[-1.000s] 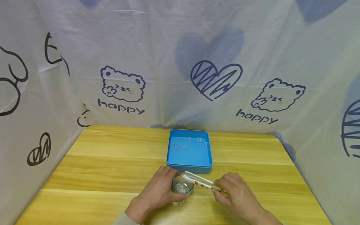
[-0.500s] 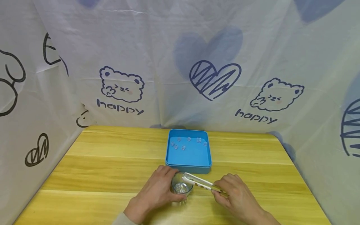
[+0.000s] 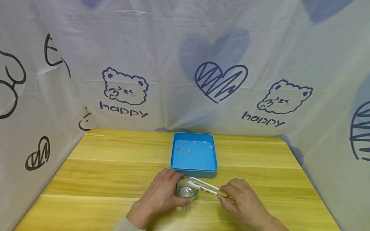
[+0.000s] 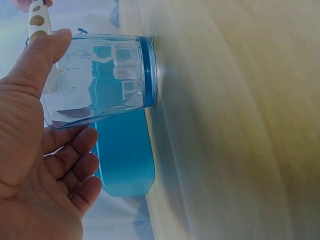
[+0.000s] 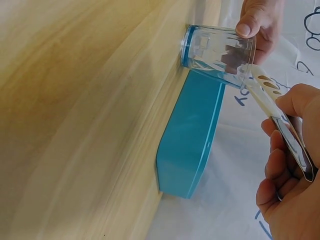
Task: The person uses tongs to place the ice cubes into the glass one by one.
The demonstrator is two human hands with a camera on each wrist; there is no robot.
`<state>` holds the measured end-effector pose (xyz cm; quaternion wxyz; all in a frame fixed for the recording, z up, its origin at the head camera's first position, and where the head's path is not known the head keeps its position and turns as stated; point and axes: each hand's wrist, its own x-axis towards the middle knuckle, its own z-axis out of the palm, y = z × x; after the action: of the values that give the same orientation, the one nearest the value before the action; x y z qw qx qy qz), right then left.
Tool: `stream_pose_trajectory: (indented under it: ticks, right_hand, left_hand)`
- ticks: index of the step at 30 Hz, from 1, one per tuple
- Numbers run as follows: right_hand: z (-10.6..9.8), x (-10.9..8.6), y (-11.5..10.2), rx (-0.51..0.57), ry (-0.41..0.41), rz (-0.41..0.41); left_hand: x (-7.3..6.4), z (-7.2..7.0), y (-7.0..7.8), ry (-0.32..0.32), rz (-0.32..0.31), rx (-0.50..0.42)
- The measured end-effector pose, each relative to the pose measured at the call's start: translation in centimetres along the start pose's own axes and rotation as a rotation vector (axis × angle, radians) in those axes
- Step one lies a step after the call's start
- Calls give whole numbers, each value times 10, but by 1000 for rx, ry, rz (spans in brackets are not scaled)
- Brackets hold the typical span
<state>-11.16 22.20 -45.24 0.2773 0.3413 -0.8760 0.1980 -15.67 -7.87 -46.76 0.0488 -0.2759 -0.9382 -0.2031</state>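
Observation:
A clear cup [image 3: 186, 192] stands upright on the table in the head view, with a few clear cubes [image 4: 131, 89] at its bottom. My left hand [image 3: 162, 195] holds it from the left, thumb on the near side and fingers on the far side. In my right hand [image 3: 244, 202] is a pair of tongs [image 3: 206, 186], gripped by its metal handles between thumb and fingers. The white tips reach over the cup's rim; whether anything lies between them I cannot tell. Behind the cup sits a blue tray [image 3: 194, 174], where several clear cubes [image 3: 188, 151] lie scattered.
The wooden table [image 3: 115, 160] spreads to both sides of the tray. A white cloth [image 3: 173, 64] with blue hearts and bear drawings hangs behind it and along the sides. The tray's front wall is close to the cup and the left fingers.

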Motion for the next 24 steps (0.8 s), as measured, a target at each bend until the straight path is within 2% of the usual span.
stream_pose_trajectory:
  ticks: [24]
  right_hand:
    - [2,-1,2,2,41,-38]
  left_hand:
    - [1,-1,0,-14,-12,-28]
